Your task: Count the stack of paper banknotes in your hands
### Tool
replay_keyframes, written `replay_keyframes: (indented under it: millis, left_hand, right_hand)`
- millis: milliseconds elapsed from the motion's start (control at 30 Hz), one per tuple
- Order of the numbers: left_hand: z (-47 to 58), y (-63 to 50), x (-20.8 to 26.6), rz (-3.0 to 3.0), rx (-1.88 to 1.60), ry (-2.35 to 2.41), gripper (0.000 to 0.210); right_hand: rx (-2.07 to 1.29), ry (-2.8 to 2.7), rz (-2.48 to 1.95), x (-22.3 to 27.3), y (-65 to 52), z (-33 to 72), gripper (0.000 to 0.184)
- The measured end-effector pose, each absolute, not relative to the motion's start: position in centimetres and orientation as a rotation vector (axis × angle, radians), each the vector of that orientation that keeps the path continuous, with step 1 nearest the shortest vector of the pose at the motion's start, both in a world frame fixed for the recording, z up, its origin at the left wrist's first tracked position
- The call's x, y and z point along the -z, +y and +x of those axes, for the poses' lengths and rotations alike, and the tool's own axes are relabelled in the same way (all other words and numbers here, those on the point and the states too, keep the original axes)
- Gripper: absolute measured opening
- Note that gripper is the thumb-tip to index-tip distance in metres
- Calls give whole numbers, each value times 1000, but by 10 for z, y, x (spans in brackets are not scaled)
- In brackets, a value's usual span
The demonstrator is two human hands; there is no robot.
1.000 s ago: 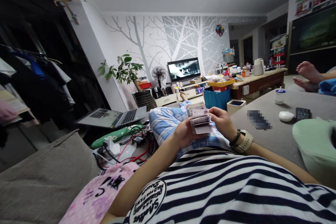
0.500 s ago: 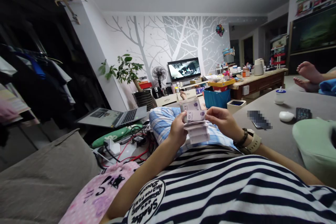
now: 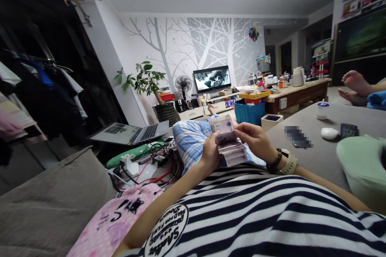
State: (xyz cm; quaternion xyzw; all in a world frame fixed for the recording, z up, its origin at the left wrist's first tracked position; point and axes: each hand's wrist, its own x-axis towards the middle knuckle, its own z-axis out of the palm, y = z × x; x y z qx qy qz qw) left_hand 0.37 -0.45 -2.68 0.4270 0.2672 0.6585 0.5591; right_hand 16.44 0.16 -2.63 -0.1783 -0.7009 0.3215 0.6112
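A bundle of banknotes [image 3: 222,125], pale with purple print, is gripped in my left hand [image 3: 211,153] above my lap. Several notes fold down toward me over the near side of the bundle. My right hand [image 3: 252,136] pinches the edge of one banknote [image 3: 226,138], which bends darkly across the stack. A dark bracelet and a pale watch [image 3: 290,162] sit on my right wrist. Blue-and-white checked trousers [image 3: 189,136] cover my legs beneath the notes.
An open laptop [image 3: 129,133] lies at left above tangled cables [image 3: 163,164]. On the grey surface at right are a phone [image 3: 298,137], a white mouse [image 3: 329,133] and a lidded cup [image 3: 322,110]. Another person's bare feet [image 3: 356,84] rest at far right.
The note held at its edge by my right hand has tipped toward me and now looks darker. Both hands and the bundle have shifted slightly, the left one to the right.
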Motion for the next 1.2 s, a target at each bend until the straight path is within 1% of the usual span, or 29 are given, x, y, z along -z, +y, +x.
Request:
replay_keyframes:
  millis: [133,233,400,700,800,900,1200]
  left_hand:
    - [2,-8,24,1054,-1570,630,17]
    - [2,-6,22,996,-1535,611,16]
    - [0,-1,23,978,-1527,609,10]
    - [7,-10,12,838,-1579,639,17]
    - [9,-14,11,846,-1597,635,13]
    - [10,-16,13,884,-1588,661,10]
    - [12,-14,22,977,-1539,719,16]
  right_hand:
    - [-812,-1561,-402,28,2,159,44]
    - [-801,-1541,-404,27,1,158,45]
    - [-757,-1534,-424,25,0,159,47]
    - [-802,-1568,-424,22,-3,163,59]
    - [-799,-1486,-505,24,4,162,55]
    - [-825,-1415,-570,27,14,161,55]
    - [-834,-1424,-626,33,26,162,54]
